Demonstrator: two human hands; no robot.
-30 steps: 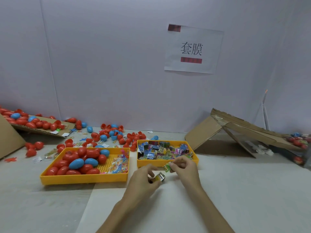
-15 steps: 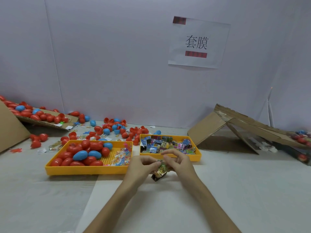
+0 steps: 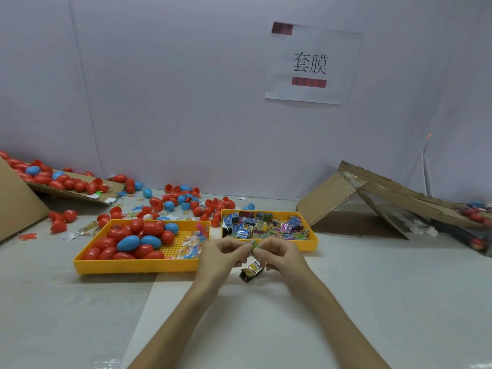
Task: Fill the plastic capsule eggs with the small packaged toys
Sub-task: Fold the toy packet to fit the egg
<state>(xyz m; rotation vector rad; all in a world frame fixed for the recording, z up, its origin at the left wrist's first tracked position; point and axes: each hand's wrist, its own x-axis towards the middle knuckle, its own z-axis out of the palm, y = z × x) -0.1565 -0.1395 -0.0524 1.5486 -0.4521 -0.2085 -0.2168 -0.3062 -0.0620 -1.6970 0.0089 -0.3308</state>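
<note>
The bench [image 3: 372,288] carried a cardboard ramp [image 3: 327,198] at the right and two yellow trays side by side. The left tray [image 3: 133,267] held red and blue eggs [image 3: 127,242] lying on their sides, and the right tray [image 3: 314,241] held a heap of packets [image 3: 266,226]. Loose eggs [image 3: 170,203] lay scattered behind the trays. Just in front of the right tray, above the bench, the left grip [image 3: 221,259] and right grip [image 3: 282,258] met fingertip to fingertip. Both pinched the top of one toy packet [image 3: 251,270]. Its long axis ran near upright, and its free lower end hung down, leaning slightly left.
</note>
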